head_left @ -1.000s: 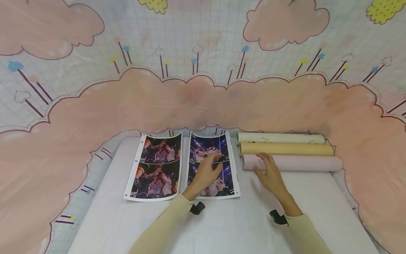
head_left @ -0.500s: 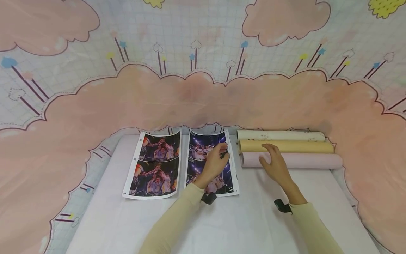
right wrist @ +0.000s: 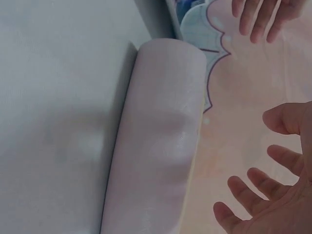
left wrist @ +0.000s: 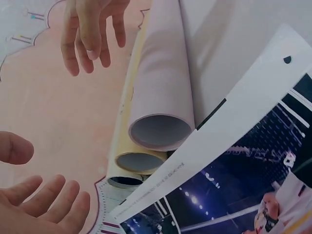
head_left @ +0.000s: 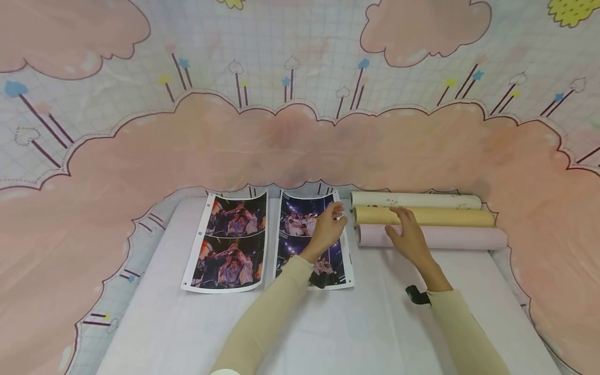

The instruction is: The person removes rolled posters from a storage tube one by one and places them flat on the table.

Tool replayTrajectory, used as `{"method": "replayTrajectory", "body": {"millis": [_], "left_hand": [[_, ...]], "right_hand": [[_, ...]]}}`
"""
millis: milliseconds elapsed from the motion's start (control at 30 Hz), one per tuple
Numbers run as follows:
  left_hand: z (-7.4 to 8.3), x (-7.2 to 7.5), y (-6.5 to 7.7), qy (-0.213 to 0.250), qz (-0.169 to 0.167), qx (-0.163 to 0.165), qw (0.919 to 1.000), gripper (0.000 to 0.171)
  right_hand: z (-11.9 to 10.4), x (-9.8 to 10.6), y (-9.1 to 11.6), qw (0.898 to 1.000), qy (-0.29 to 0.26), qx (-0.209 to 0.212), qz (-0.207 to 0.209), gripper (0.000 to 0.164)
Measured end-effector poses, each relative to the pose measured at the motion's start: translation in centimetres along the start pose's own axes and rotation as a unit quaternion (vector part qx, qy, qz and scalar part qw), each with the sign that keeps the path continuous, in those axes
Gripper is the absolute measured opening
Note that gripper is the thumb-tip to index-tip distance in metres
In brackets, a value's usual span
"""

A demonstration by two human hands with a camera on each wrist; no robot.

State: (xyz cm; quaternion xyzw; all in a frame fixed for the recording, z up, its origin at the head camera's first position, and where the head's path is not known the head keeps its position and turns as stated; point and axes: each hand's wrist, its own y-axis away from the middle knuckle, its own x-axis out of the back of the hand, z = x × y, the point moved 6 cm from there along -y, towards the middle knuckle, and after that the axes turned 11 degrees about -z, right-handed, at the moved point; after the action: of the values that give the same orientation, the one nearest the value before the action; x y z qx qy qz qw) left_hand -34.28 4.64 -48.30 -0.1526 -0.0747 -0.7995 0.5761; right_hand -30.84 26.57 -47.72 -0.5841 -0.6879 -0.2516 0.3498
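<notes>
My left hand [head_left: 326, 229] hovers over the right-hand photo sheet [head_left: 290, 224], near that sheet's right edge, its fingers loosely bent around nothing. My right hand [head_left: 410, 240] is held above the pink paper roll [head_left: 464, 237], fingers spread and apart from it. Behind the pink roll lie a yellow roll [head_left: 450, 216] and a cream patterned roll [head_left: 422, 200], side by side. In the left wrist view the hollow ends of the pink roll [left wrist: 163, 73] and its neighbours face the camera. The right wrist view has the right hand's fingers [right wrist: 248, 195] beside the pink roll [right wrist: 156, 136], holding nothing.
A second photo sheet [head_left: 229, 250], its edges slightly curled, lies on the left of the white table [head_left: 337, 333]. Pink patterned cloth [head_left: 300, 151] rises behind the table and hangs at both sides. A dark wrist camera [head_left: 417, 295] sits below the right hand.
My left hand has moved right and slightly farther back, towards the rolls. My right hand has shifted a little right and back over the pink roll. The sheets and rolls stay in place.
</notes>
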Motion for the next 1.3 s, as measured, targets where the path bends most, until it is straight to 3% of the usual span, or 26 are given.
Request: {"method": "replayTrajectory", "body": {"millis": [433, 767, 1300], "left_hand": [[-1.5, -0.9, -3.1, 0.064, 0.005, 0.025, 0.9976, 0.047], [-2.2, -1.8, -5.4, 0.068, -0.008, 0.061, 0.9958, 0.050], [-3.0, -3.3, -7.3, 0.084, -0.021, 0.125, 0.9883, 0.058]], "right_hand": [[2.2, 0.2, -2.6, 1.000, 0.011, -0.008, -0.009, 0.053], [3.9, 0.1, -4.4, 0.999, 0.036, -0.016, -0.015, 0.052], [6.1, -0.3, -6.3, 0.994, 0.081, -0.049, -0.049, 0.054]]}}
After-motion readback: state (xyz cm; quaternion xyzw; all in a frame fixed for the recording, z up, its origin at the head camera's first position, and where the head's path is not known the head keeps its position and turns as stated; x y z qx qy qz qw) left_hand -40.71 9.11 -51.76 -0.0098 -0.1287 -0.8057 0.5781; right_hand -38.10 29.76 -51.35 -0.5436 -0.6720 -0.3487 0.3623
